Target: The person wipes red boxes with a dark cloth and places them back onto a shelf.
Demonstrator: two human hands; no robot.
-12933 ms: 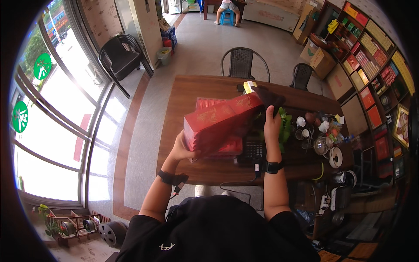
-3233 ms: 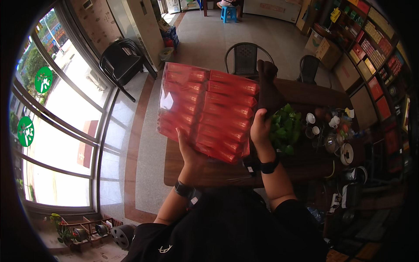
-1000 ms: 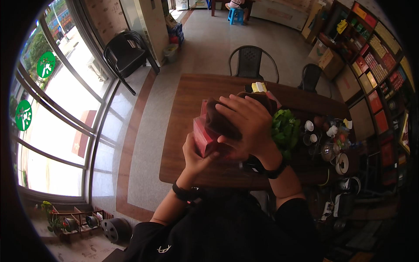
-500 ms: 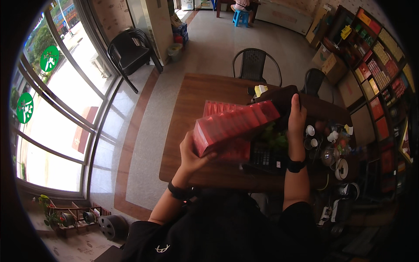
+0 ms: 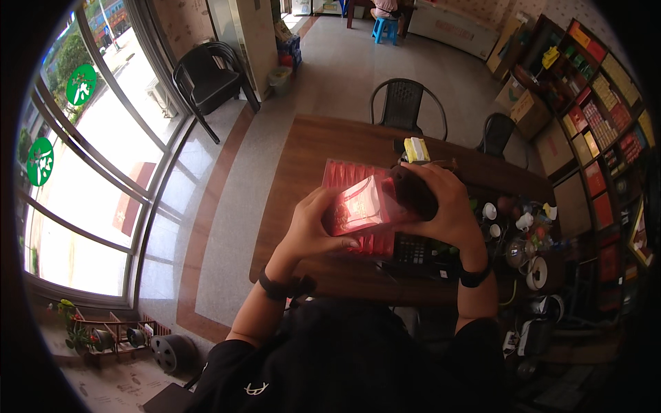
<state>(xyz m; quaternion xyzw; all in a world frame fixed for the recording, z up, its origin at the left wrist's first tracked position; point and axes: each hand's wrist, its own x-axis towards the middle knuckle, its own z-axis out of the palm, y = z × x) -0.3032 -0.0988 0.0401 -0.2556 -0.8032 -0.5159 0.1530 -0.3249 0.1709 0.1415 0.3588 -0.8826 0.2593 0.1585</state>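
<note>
Above the table, my left hand (image 5: 308, 224) grips the left side of a glossy red box (image 5: 359, 206) with a pale pink, shiny end. My right hand (image 5: 444, 206) curves round a dark brown, soft-looking item (image 5: 414, 194) pressed against the box's right side; its kind is unclear. Beneath them on the table lies another red, see-through pack (image 5: 337, 170) with ribbed rows, partly hidden by the box and my left hand. Close below my right hand sits a black calculator (image 5: 412, 249).
The brown wooden table (image 5: 296, 162) carries a yellow-and-white tissue pack (image 5: 416, 149), with white cups (image 5: 489, 210) and a glass pot (image 5: 516, 252) to the right. Black chairs (image 5: 403, 107) stand beyond. Shelves of boxes (image 5: 597, 113) line the right; glass doors (image 5: 82, 193) the left. Someone sits far off.
The red box has turned so its end shows, and has shifted slightly. My right hand has come down and inward, bringing the dark brown item against the box.
</note>
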